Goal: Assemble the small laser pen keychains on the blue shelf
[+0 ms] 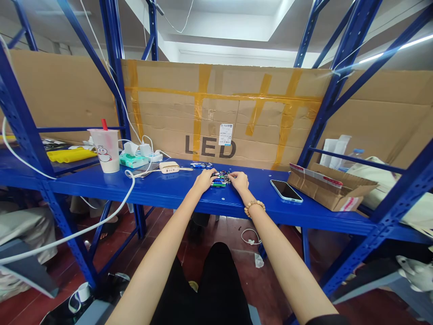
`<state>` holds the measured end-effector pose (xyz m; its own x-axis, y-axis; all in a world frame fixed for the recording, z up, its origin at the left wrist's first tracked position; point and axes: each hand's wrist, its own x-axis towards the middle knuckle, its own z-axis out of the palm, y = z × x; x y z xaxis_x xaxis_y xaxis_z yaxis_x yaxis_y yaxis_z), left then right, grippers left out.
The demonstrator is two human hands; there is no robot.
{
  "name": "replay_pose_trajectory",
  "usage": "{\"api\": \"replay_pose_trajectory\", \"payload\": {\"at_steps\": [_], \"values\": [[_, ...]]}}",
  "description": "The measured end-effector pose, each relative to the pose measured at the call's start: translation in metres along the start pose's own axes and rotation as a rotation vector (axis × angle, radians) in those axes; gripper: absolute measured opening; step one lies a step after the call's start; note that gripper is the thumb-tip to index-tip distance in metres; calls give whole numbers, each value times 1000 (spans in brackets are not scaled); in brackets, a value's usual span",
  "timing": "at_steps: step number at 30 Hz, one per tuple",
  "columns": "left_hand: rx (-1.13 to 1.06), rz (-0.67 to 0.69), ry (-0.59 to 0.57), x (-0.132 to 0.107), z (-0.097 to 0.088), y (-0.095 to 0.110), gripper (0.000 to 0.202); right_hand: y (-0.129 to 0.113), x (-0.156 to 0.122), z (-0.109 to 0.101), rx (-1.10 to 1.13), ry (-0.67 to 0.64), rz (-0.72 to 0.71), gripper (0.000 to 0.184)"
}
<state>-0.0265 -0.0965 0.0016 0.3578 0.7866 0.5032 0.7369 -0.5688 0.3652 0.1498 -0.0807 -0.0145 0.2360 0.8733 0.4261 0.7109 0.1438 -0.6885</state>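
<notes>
On the blue metal shelf (162, 192) lies a small cluster of shiny slim pieces (220, 179) in blue, green and silver; they are too small for me to tell their kind. My left hand (204, 180) is at the cluster's left side, its fingers bent and drawn together over the ends of the pieces. From the right, my right hand (239, 181), with a beaded bracelet (254, 207) on the wrist, closes its fingertips at the dark metallic end. What sits between the fingers is hidden. Just behind the left hand, more blue and silver pieces (202, 165) lie in a row.
A phone (286, 191) and an open cardboard box (329, 187) stand to the right. Leftward are a cup with a red straw (107, 151), a tissue pack (133, 160), a cream power block (169, 167) and a white cable (130, 187). Taped cardboard (162, 113) rises behind.
</notes>
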Motion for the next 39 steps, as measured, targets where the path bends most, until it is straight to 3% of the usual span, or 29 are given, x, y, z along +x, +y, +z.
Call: {"api": "replay_pose_trajectory", "payload": {"at_steps": [4, 11, 16, 20, 26, 34, 39], "values": [[4, 19, 5, 2, 3, -1, 19, -4, -1, -1, 15, 0, -91, 21], [-52, 72, -15, 2, 8, -5, 18, -18, -7, 4, 146, -115, -389, 19], [-116, 85, 5, 3, 9, -7, 18, -15, -5, 6, 139, -136, -423, 16], [-139, 67, 50, 3, 6, -6, 23, -11, -1, 8, 75, -142, -363, 17], [-110, 13, 127, 3, 4, -4, 21, -1, 7, 6, 39, -64, -119, 23], [-56, 62, 74, 2, 3, -2, 13, 2, 12, 11, 129, 8, 52, 26], [-22, 94, 9, 0, 4, 0, 28, 5, 14, 7, 114, 144, 194, 28]]}}
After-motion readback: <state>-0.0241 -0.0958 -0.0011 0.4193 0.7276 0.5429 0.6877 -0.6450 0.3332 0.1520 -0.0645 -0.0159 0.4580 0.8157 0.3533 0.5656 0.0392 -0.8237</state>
